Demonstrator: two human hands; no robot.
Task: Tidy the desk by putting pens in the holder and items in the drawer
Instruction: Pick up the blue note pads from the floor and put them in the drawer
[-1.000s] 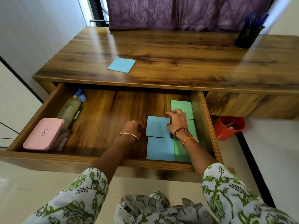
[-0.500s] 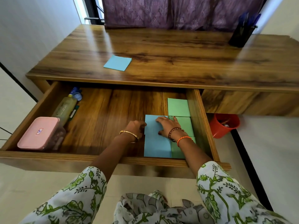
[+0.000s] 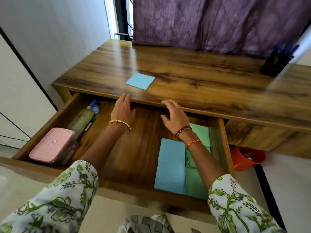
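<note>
The wooden drawer (image 3: 223, 145) stands pulled out under the desk top (image 3: 193, 69). In its right end lie blue note pads (image 3: 170, 165) beside green note pads (image 3: 200, 133). One more blue note pad (image 3: 140, 81) lies on the desk near the front edge. My left hand (image 3: 122, 111) and my right hand (image 3: 175, 115) hover over the drawer with fingers spread at the desk's front edge, holding nothing. A dark pen holder (image 3: 276, 63) with blue pens stands at the far right of the desk.
A pink-lidded box (image 3: 52, 145) and a clear bottle (image 3: 81, 120) with a blue cap lie at the drawer's left end. An orange bucket (image 3: 247, 158) sits on the floor to the right. A purple curtain (image 3: 218, 22) hangs behind the desk.
Both hands have lifted off the note pads in the drawer and moved forward to the desk's front edge. The camera has tilted and moved closer.
</note>
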